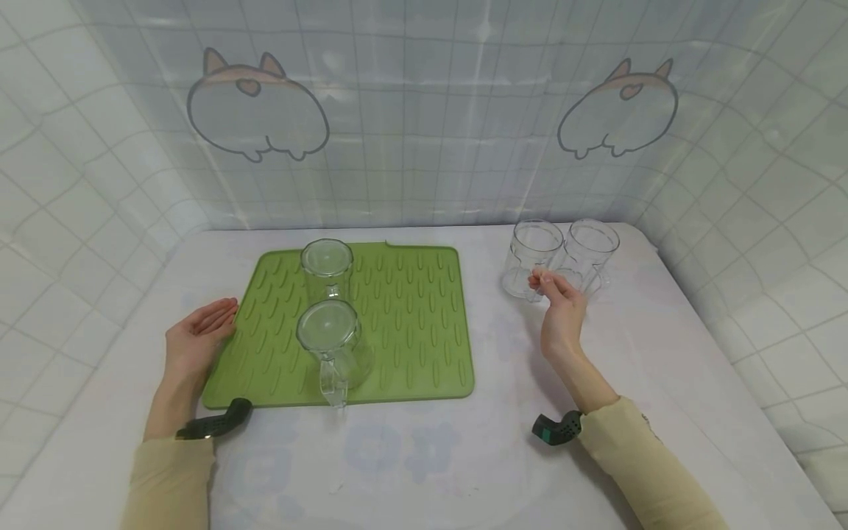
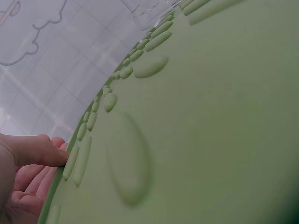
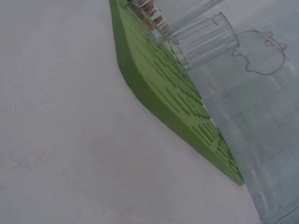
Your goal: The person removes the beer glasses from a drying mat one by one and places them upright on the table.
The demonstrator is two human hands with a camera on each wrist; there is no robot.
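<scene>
While two clear mugs are kept upside down on the green mat (image 1: 411, 316), two more glasses are found standing upright off to its right on the white table (image 1: 662, 368). On the mat, the near mug (image 1: 329, 342) is set mouth down with its handle turned toward the front edge, and the far mug (image 1: 327, 266) is placed just behind it, also inverted; nothing is seen inside either. Of the upright pair, the left glass (image 1: 530, 254) and the right glass (image 1: 589, 250) are seen side by side, close to touching, and both appear empty. The right hand (image 1: 562, 309) is raised at the base of the left glass, its fingers curled and drawn together at the tips; whether the glass is actually pinched cannot be told. The left hand (image 1: 199, 342) is laid on the table against the mat's left edge, fingers relaxed and slightly apart, with a fingertip touching the mat's rim in the left wrist view.
</scene>
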